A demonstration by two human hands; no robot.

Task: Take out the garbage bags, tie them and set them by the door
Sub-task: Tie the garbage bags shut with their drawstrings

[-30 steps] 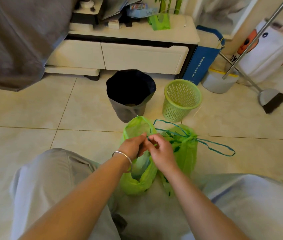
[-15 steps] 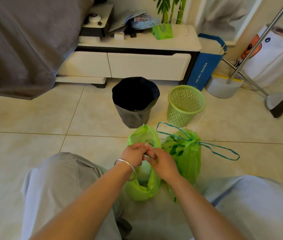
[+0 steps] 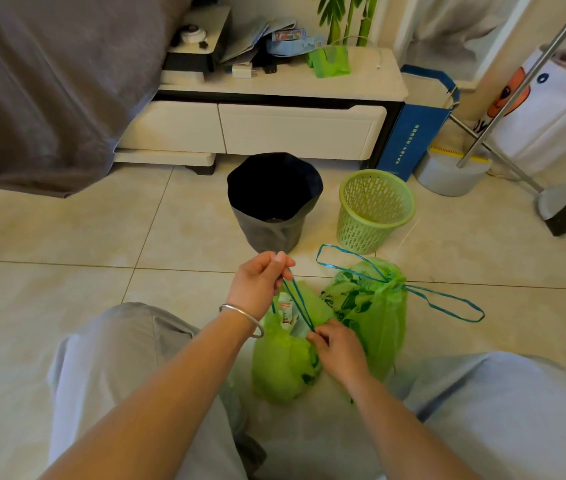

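Observation:
Two green garbage bags stand on the floor tiles between my knees. The near bag [image 3: 283, 362] is still open at the top, with rubbish showing inside. My left hand [image 3: 260, 278] pinches its blue drawstring [image 3: 297, 299] and holds it up and away from the bag. My right hand [image 3: 338, 351] grips the bag's rim where the string enters. The second bag [image 3: 375, 313] stands just to the right, its mouth cinched shut, with two blue string loops [image 3: 447, 301] lying out to the sides.
A black-lined bin [image 3: 274, 202] and a green lattice basket [image 3: 375, 209] stand just beyond the bags. Behind them is a white low cabinet [image 3: 274, 126]. A grey bedspread [image 3: 49, 91] hangs at left. A broom [image 3: 565, 209], blue paper bag [image 3: 413, 133] and white tub [image 3: 447, 171] are at right.
My hands were together at the near bag's mouth. Now the left hand has pulled the drawstring up and out, and the right hand has dropped to the rim. The view tilted down.

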